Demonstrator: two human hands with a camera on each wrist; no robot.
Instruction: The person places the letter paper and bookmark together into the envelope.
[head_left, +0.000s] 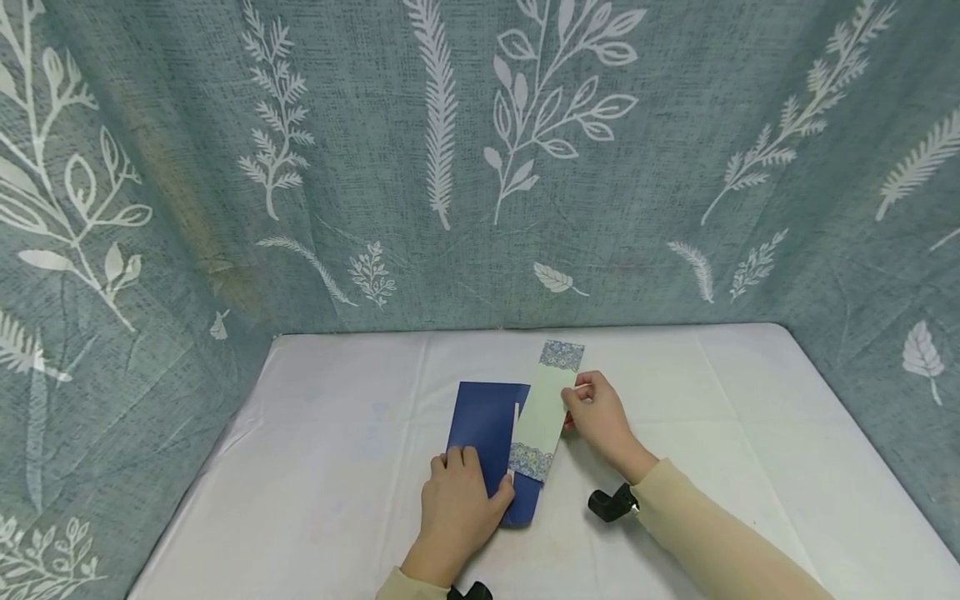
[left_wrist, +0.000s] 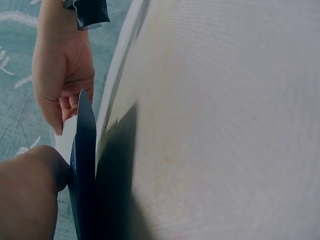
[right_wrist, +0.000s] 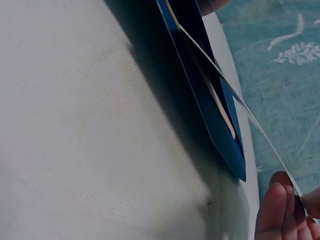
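Note:
In the head view my left hand [head_left: 457, 504] grips the lower part of a dark blue paper folder [head_left: 480, 417], its thumb near the right side. My right hand [head_left: 602, 421] pinches the right edge of a pale green card [head_left: 542, 408] with blue lace-patterned ends. The card slants over the folder's right side, its top end reaching past it. From the right wrist view, the folder [right_wrist: 197, 95] stands slightly spread in layers, with the card [right_wrist: 265, 135] seen edge-on at its opening and a thin pale strip [right_wrist: 220, 107] inside. The left wrist view shows the folder [left_wrist: 85, 165] raised above the cloth.
A white cloth [head_left: 315, 467] covers the table. Behind and at both sides hangs a teal curtain [head_left: 345, 150] with white leaf prints. Black wrist devices [head_left: 612, 503] are worn by both sleeves.

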